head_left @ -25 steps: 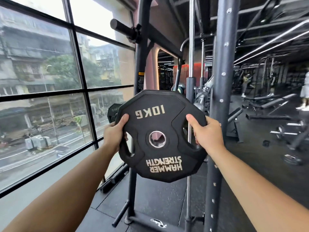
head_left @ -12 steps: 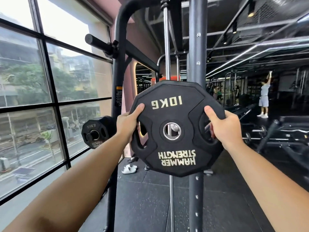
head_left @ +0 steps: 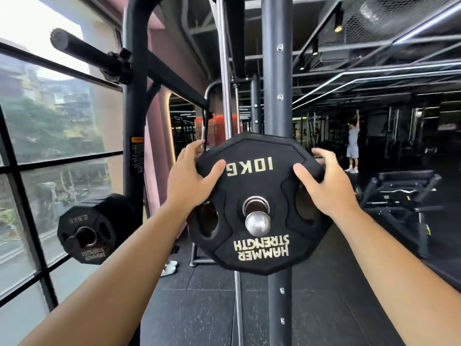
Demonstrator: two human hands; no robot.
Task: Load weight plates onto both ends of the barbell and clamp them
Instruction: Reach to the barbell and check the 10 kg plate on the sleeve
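Weight plate (head_left: 249, 187), black and many-sided, marked 10KG and HAMMER STRENGTH in pale upside-down lettering, hangs in the middle of the view with the rounded steel end of the barbell (head_left: 257, 222) poking out through its centre hole. The left hand (head_left: 192, 181) grasps the rim at about ten o'clock, thumb (head_left: 215, 171) laid on the front face and the other fingers hooked behind the edge. The right hand (head_left: 324, 187) grasps the rim at about two o'clock in the same way, thumb on the face beside the lettering and fingers wrapped over the edge. Both forearms reach in from the bottom corners. Directly behind the plate, running from twelve to six o'clock, stands a dark upright post (head_left: 277, 83) with bolts, and just to its left a chrome guide rod (head_left: 224, 83). Out toward nine o'clock from the plate, a smaller 2.5KG plate (head_left: 84, 233) sits on a peg of the rack, next to the window (head_left: 50, 121). Toward three o'clock, well apart, are a bench (head_left: 404, 181) and a distant person (head_left: 353, 143) with arms raised.
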